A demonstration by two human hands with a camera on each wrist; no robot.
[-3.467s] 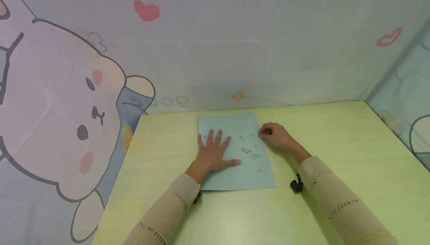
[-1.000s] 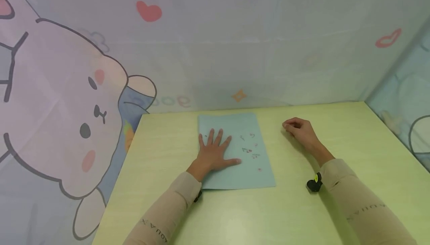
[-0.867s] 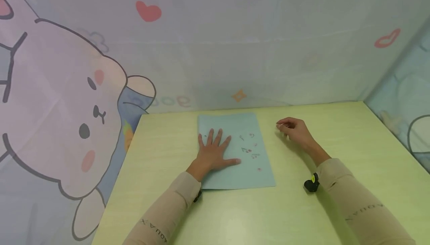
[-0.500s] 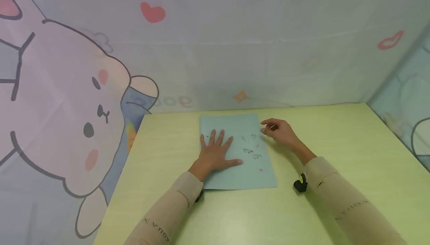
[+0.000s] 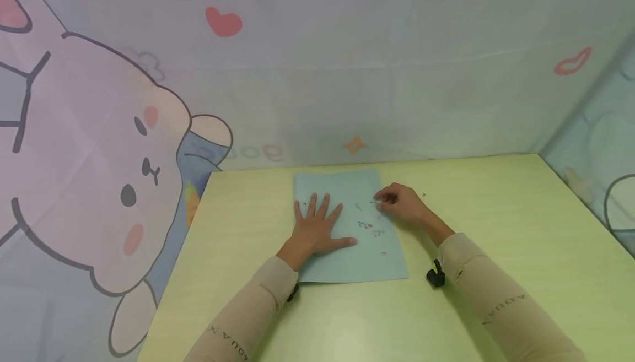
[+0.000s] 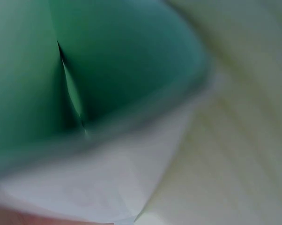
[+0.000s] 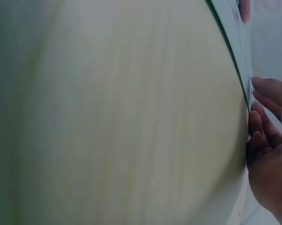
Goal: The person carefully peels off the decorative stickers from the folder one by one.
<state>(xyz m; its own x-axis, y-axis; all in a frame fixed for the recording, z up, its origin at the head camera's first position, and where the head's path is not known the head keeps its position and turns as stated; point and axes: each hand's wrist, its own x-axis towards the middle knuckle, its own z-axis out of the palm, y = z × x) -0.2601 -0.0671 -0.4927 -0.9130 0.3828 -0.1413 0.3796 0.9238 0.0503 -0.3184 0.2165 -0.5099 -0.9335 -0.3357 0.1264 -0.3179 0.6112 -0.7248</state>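
A pale blue sheet of paper (image 5: 347, 252) lies flat on the yellow-green worktop (image 5: 496, 207), toward its far edge, and the left hand (image 5: 317, 227) rests palm down on the sheet's left half, fingers straight and spread. The right hand (image 5: 399, 203) sits at the sheet's right edge with its fingers curled in over the small red and dark marks (image 5: 369, 223) there; whether they pinch something tiny I cannot tell. Just off the sheet to the right, beyond that hand, a tiny speck (image 5: 424, 194) lies on the worktop.
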